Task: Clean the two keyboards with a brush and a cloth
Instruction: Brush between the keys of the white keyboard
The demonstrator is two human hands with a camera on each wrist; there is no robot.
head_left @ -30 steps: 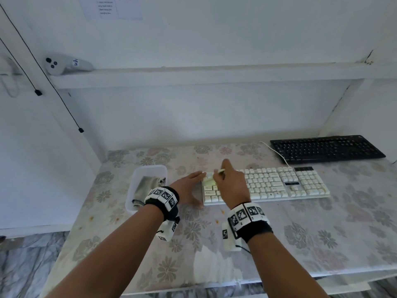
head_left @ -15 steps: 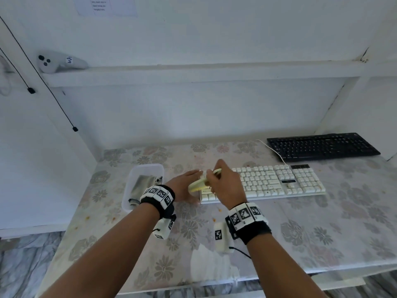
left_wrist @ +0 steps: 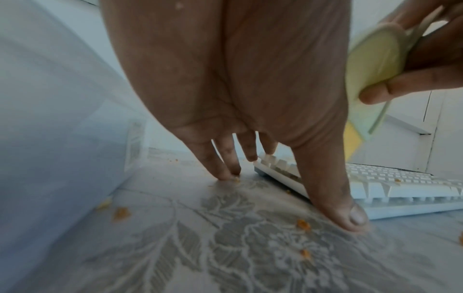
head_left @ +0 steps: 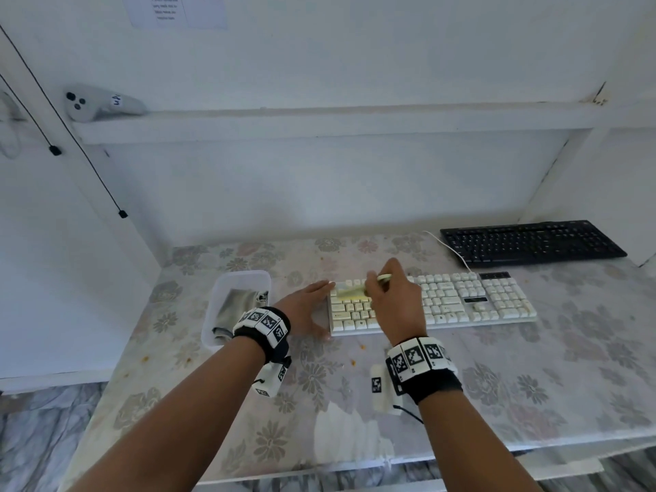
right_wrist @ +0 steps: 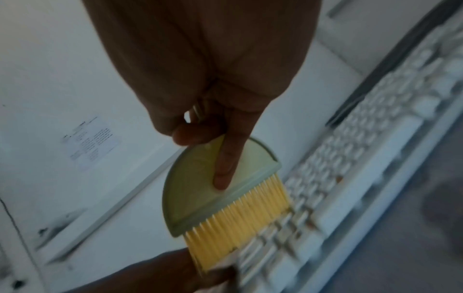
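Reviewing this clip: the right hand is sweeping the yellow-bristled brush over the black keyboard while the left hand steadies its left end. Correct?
Not quite. The right hand sweeps the pale green, yellow-bristled brush over the white keyboard, not the black keyboard, which lies untouched further back on the right. The head view shows this. The left hand does steady the white keyboard's left end.

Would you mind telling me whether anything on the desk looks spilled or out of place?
Yes: small orange crumbs are scattered on the floral table cover near the left hand, and a few sit on the white keyboard, which the brush is sweeping.
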